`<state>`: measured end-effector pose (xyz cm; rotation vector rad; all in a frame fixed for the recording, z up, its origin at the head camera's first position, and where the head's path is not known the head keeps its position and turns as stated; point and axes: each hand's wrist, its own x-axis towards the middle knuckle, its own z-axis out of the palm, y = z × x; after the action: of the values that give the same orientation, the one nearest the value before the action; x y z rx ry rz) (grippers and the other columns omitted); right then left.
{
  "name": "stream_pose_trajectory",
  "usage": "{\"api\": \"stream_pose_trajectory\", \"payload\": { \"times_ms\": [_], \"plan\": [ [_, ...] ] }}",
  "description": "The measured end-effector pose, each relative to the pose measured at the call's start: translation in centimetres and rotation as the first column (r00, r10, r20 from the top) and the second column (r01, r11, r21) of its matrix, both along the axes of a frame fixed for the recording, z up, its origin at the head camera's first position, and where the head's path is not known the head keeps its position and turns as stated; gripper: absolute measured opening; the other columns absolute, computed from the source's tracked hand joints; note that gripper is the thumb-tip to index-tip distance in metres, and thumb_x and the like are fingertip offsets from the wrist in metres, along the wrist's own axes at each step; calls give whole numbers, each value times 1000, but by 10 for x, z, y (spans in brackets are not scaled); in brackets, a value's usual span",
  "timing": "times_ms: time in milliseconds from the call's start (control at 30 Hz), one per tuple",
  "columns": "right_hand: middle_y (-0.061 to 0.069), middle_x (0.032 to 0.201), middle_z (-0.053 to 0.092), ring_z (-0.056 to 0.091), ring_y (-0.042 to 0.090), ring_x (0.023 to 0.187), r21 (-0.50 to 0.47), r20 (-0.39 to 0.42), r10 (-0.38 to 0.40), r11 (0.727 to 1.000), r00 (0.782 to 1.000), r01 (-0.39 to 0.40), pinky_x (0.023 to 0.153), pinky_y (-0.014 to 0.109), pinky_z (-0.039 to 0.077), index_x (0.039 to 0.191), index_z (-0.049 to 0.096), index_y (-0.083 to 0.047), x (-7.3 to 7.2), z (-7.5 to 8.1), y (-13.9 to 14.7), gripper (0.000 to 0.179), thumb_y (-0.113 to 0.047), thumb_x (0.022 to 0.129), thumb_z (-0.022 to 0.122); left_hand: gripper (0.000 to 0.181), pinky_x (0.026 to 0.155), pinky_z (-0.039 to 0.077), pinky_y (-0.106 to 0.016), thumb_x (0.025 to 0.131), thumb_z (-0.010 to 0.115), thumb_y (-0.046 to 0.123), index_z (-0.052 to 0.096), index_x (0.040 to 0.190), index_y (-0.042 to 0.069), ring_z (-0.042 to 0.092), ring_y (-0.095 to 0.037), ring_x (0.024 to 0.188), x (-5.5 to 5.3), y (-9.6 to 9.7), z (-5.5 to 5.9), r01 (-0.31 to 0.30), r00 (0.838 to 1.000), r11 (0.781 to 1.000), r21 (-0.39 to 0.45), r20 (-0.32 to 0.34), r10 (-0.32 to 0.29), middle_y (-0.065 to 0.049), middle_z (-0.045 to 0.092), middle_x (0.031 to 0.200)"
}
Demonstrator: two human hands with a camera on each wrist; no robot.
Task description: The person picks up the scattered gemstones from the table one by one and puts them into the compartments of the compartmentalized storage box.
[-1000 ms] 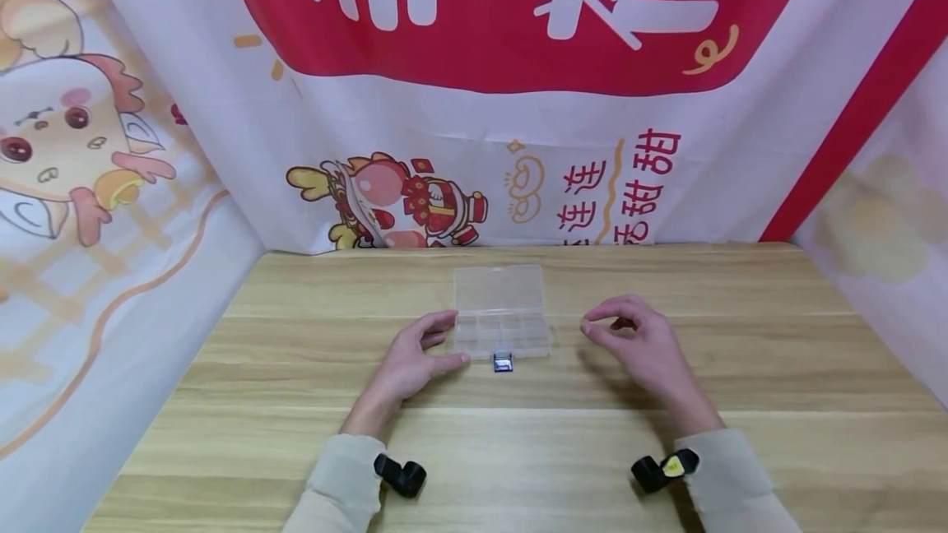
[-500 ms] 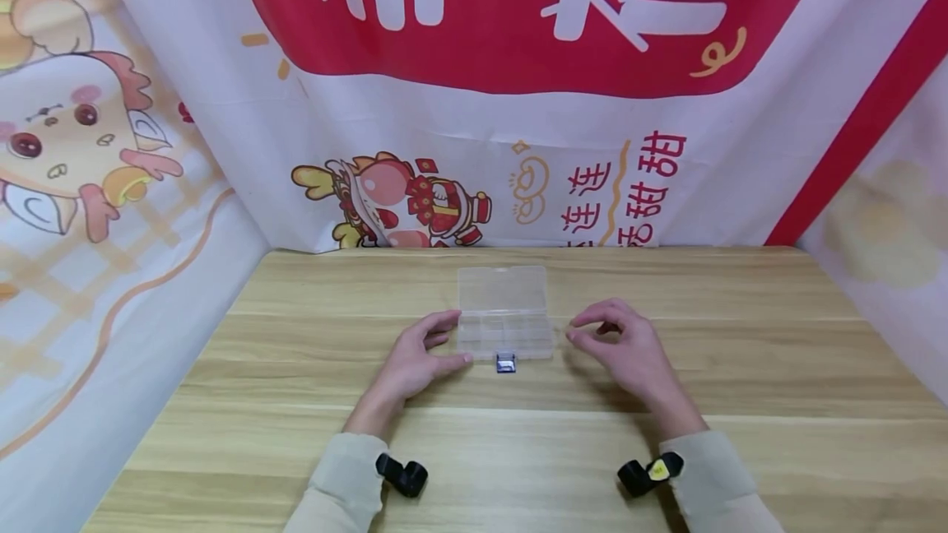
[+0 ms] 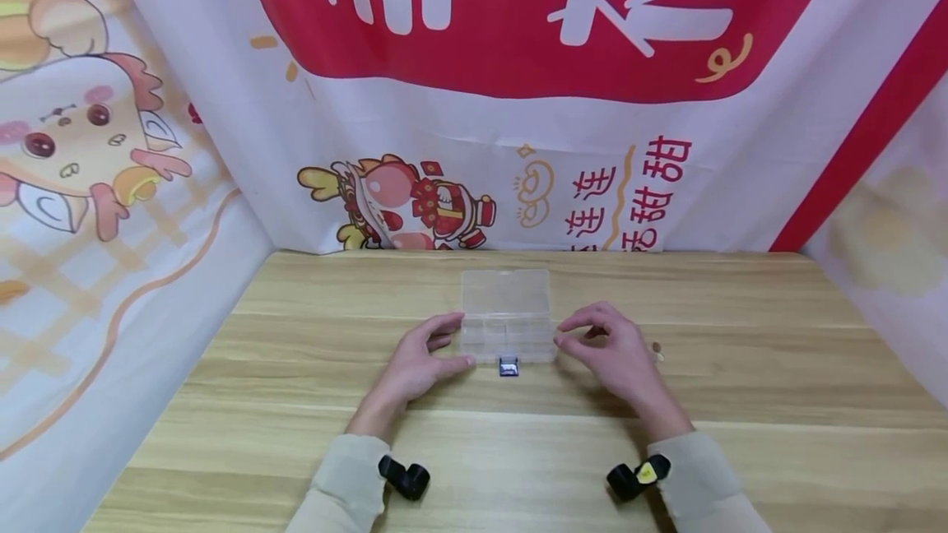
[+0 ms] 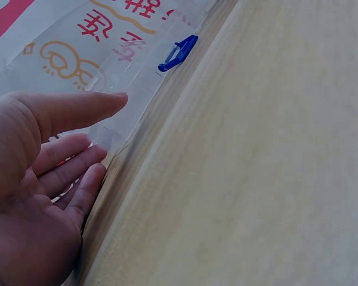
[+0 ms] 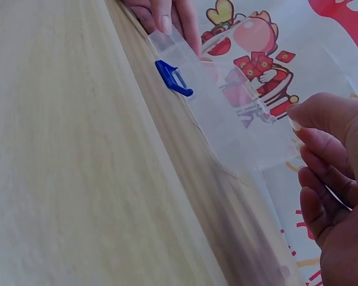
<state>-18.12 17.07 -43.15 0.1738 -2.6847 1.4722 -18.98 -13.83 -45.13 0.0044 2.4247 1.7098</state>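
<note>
Working at see-through compartment box (image 3: 481, 349), far-middle of bench (image 3: 518, 471), with lid (image 3: 506, 293) laid back far and blue latch (image 3: 508, 367) near. Better to steady left end with left hand (image 3: 416, 360), spread loosely around it. Pinching with fingers of right hand (image 3: 611, 354) at right end, seemingly on small white piece (image 5: 295, 126); probably best to clear wall, release low. Can't confirm left contact, pinched item or compartment contents; can't identify tiny bits (image 3: 656, 346) right of right hand.
</note>
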Motion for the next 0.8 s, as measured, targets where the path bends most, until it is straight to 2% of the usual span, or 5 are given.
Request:
{"api": "stream_pose_trajectory", "payload": {
  "times_ms": [400,600,800],
  "plan": [
    [0,119,70,66,24,114,-2,1,16,1000,1000,-16,105,46,57,104,80,-20,-1,-3,-9,12,-25,94,85,76,125,45,-54,83,92,13,61,152,22,56,-35,146,-1,1,-2,7,1000,1000,5,-13,-7,-7,59,158],
    [0,117,71,65,24,113,11,-10,20,1000,1000,-20,102,43,55,104,80,-20,-1,-6,-11,12,-23,93,85,76,126,44,-54,83,92,14,61,152,22,56,-35,146,-2,1,-2,11,1000,1000,4,-13,-11,-7,59,159],
    [1,118,70,63,22,108,23,28,10,1000,1000,-10,95,36,53,105,80,-21,-1,-9,-11,13,-24,93,85,76,126,44,-54,83,92,14,61,152,22,56,-35,146,-2,0,-2,14,1000,1000,12,-13,-14,-7,59,159]
  ]
}}
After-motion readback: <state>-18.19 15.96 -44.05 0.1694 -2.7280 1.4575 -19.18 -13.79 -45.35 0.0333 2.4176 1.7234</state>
